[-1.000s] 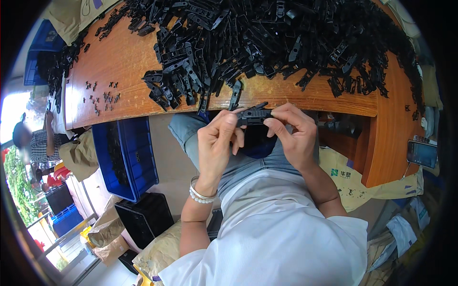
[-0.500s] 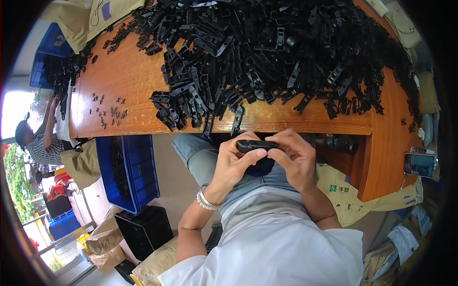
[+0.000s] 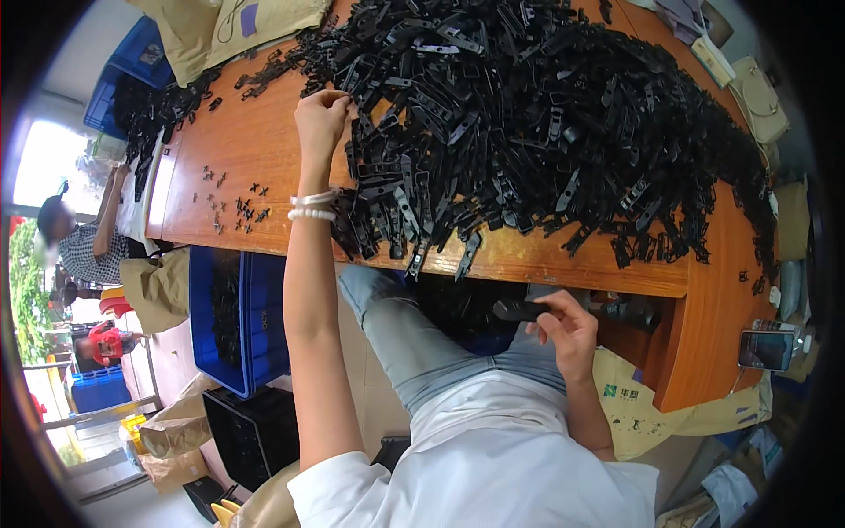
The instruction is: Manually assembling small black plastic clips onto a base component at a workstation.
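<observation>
My right hand is closed on one end of a black plastic piece, held level over my lap just off the table's front edge. The piece is dark and elongated; its details are too blurred to make out. My left arm, with white bracelets on the wrist, stretches forward over the table. At the left side of a big heap of black plastic clip-like parts, my left hand has its fingers drawn together in a pinch. What sits between those fingertips, if anything, is too small to tell.
Several tiny dark pieces lie on the wooden table at the left. A blue crate and a black crate stand left of my legs. At the right are a phone and sacks. Another person is at far left.
My left hand has let go of the black piece and reached forward and left to the heap. My right hand keeps the piece and has shifted slightly right and down.
</observation>
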Available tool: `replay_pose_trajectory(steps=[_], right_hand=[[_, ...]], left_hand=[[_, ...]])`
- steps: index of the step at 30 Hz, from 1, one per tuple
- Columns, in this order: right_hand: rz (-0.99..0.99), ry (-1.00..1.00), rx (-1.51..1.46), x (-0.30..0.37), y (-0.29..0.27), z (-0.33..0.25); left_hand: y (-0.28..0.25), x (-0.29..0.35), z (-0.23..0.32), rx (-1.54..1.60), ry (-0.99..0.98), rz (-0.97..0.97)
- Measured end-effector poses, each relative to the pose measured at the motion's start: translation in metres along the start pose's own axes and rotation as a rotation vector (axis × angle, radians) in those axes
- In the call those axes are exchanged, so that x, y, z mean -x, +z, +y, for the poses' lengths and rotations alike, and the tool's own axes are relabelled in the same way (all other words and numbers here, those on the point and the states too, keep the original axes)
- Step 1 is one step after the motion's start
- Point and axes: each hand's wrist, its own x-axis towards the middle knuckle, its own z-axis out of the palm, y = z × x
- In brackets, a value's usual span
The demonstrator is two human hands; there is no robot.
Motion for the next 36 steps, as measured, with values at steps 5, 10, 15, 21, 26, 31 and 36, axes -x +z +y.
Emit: replay_pose_trajectory(steps=[5, 10, 15, 21, 26, 31, 36], right_hand=[[0.094, 0.017, 0.029, 0.007, -0.010, 0.005], [0.093, 0.019, 0.056, 0.007, -0.010, 0.006], [0.058, -0.001, 0.065, 0.008, 0.000, 0.000], [0.044, -0.002, 0.056, 0.015, -0.002, 0.002], [0.020, 0.010, 0.077, -0.001, 0.005, -0.001], [-0.035, -0.039, 0.108, -0.032, 0.023, -0.027], [-0.163, -0.533, 0.352, -0.055, 0.034, -0.050]], left_hand=[[0.005, -0.010, -0.016, 0.263, -0.314, -0.015], [0.019, -0.021, -0.043, 0.046, -0.136, 0.081], [0.041, -0.056, -0.044, -0.136, -0.033, 0.087], [0.027, -0.045, -0.033, -0.409, 0.027, 0.120], [-0.021, 0.012, 0.015, 0.255, -0.162, 0.024], [-0.023, 0.092, 0.079, 1.062, -0.403, -0.496], [-0.018, 0.132, 0.118, 0.960, -0.480, -0.747]])
